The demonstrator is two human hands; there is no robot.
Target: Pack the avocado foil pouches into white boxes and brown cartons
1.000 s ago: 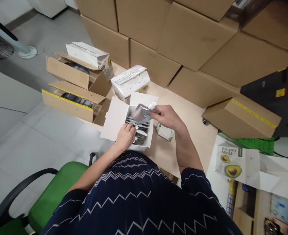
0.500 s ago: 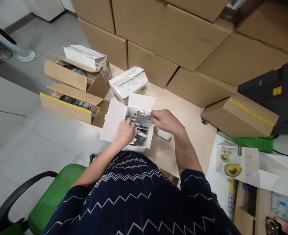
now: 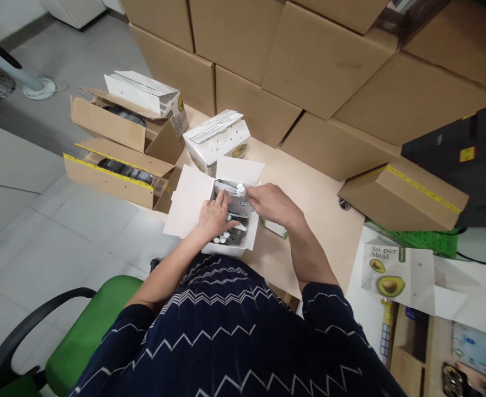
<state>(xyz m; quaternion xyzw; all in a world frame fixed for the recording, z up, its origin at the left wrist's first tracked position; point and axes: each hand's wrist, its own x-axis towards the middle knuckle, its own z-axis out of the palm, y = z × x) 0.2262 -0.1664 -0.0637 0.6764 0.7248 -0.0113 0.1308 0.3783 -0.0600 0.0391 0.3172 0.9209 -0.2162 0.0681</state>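
My right hand pinches a silvery spout pouch with a white cap, near its top corner. The pouch is partly down inside an open white carton in front of me. My left hand lies over the carton's left side, fingers stretched out and thumb apart, touching the pouches inside. Several more pouches stand packed there, their white caps showing near the front. A small white and green packet lies on the table, partly hidden beneath my right wrist.
Behind the carton stands a white avocado-printed box. Two open brown boxes and another white box are at the left. Stacked cardboard boxes wall off the back. A brown carton sits right; a green chair is lower left.
My right hand has moved slightly left and lowered the pouch further into the carton. My left fingers have straightened, and more white caps show beside that hand.
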